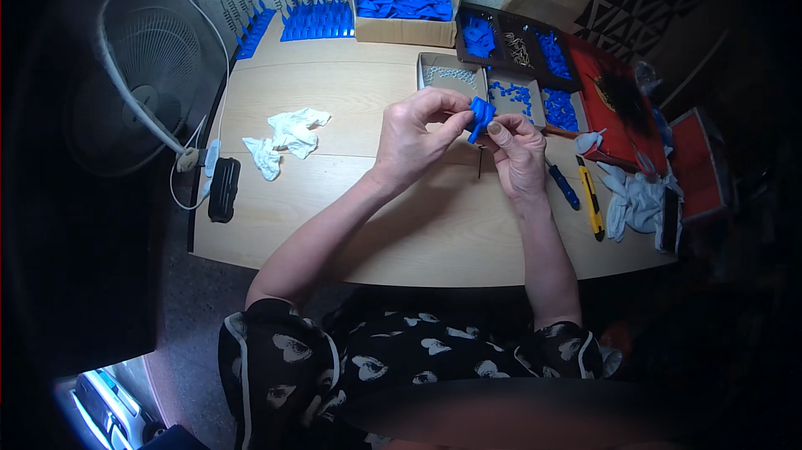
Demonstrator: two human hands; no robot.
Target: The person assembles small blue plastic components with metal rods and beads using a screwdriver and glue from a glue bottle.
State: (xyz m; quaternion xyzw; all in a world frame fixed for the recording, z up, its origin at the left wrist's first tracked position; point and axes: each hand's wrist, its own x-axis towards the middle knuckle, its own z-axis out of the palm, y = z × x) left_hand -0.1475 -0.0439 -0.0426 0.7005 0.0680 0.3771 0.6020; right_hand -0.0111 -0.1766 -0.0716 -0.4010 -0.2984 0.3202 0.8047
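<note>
Over the table, a small blue plastic part (479,119) is pinched between the fingertips of both hands. My left hand (418,131) grips its left side with thumb and forefinger. From the right, my right hand (518,152) holds its lower right side, thumb uppermost. A thin dark rod (479,164) shows just below the part; I cannot tell whether it is joined to it. Beside my right wrist lie a screwdriver (563,188) with a dark blue handle and a yellow utility knife (591,199).
A cardboard box (408,30) of blue plastic pieces stands at the back, left of a dark divided tray (501,66). Small boxes hold clear beads (451,76) and blue bits (511,99). Blue bases with upright springs (317,22) line the back left. White cloth (292,132) lies left.
</note>
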